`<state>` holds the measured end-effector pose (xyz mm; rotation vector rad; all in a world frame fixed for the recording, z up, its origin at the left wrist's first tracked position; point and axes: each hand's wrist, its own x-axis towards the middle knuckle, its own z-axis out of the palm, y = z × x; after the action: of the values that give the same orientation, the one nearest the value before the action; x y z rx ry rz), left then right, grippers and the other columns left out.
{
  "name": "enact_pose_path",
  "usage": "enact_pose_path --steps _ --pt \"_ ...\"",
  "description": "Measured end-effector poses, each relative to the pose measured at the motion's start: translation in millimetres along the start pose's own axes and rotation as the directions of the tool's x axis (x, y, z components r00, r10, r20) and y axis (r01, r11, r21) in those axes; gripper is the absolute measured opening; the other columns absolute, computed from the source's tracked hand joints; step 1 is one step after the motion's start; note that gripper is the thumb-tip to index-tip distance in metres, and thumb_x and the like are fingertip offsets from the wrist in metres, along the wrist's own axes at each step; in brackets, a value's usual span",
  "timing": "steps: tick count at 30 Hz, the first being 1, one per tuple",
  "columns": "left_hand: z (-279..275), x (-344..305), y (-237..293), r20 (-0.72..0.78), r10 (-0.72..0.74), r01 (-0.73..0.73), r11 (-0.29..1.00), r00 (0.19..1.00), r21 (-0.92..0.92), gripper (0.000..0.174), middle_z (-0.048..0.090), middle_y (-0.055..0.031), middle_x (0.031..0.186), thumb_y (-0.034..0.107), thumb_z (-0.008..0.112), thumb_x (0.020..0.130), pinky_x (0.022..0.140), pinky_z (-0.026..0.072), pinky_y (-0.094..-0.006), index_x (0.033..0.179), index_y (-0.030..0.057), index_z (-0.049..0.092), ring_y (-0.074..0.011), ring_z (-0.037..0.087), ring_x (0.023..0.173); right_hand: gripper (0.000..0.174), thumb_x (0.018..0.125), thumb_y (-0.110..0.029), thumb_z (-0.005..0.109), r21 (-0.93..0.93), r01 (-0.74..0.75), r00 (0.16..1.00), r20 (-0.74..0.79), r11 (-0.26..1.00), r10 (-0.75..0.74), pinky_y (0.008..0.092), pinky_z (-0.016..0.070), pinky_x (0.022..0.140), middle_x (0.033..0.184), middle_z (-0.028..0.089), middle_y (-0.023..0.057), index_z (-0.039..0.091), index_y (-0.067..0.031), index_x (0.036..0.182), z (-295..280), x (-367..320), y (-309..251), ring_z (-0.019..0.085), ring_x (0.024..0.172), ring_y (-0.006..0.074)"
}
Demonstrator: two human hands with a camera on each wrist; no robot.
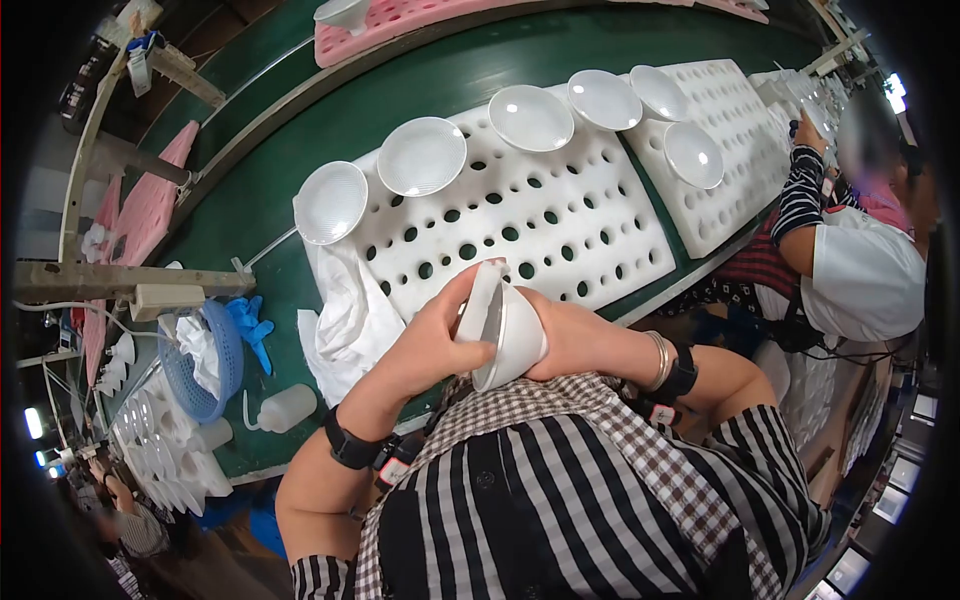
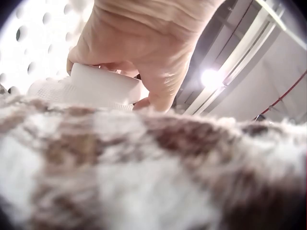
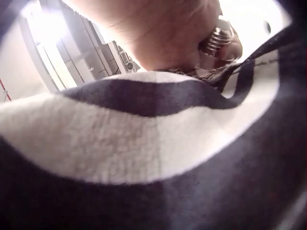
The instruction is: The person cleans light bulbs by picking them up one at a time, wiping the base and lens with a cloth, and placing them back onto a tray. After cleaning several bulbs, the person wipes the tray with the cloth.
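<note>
In the head view, a white reflector bulb [image 1: 522, 340] is held close in front of the apron, tilted on its side. My right hand [image 1: 572, 335] grips it from the right. The bulb's metal screw base [image 3: 219, 40] shows beside the fingers in the right wrist view. My left hand [image 1: 430, 340] pinches a thick white strip [image 1: 483, 297] at the bulb's wide face, thumb in front. In the left wrist view, the white strip [image 2: 103, 84] sits between fingers and thumb; apron cloth covers the lower half. Striped cloth hides most of the right wrist view.
A white foam board [image 1: 490, 215] with holes lies on the green table [image 1: 250, 345], several bulbs [image 1: 422, 157] along its far edge. A second board [image 1: 715, 150] adjoins it. At left are a white cloth [image 1: 350, 320], squeeze bottle [image 1: 285, 408], blue basket [image 1: 215, 375] and blue glove [image 1: 252, 330].
</note>
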<state>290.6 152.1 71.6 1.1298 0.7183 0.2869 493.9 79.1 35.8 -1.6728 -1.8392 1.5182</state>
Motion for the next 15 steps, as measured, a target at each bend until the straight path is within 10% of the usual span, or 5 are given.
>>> enact_pose_path --steps 4,15 --pt "1 5 6 0.008 -0.005 0.005 1.0 1.0 0.003 0.078 0.052 -0.008 0.125 0.007 0.06 0.069 0.1 0.038 -0.0294 0.143 0.0044 0.037 -0.0169 0.051 0.113 0.098 0.063 -0.033 0.082 -0.145 -0.109 0.993 0.026 0.983 0.114 0.0419 0.0521 0.08 0.106 0.064 0.0208 0.029 -0.0044 0.14 -15 -4 -24 0.065 0.092 0.0362" --pt "-9 14 7 -0.033 0.029 -0.033 0.995 0.999 -0.099 0.075 0.051 -0.0061 0.134 0.009 0.061 0.068 0.103 0.0375 -0.0315 0.141 0.0033 0.042 -0.0169 0.051 0.119 0.084 0.064 -0.022 0.08 -0.061 0.163 0.981 -0.092 0.985 -0.168 0.0421 0.0517 0.075 0.097 0.066 0.02 0.038 -0.008 0.135 -30 6 -9 0.066 0.087 0.0366"
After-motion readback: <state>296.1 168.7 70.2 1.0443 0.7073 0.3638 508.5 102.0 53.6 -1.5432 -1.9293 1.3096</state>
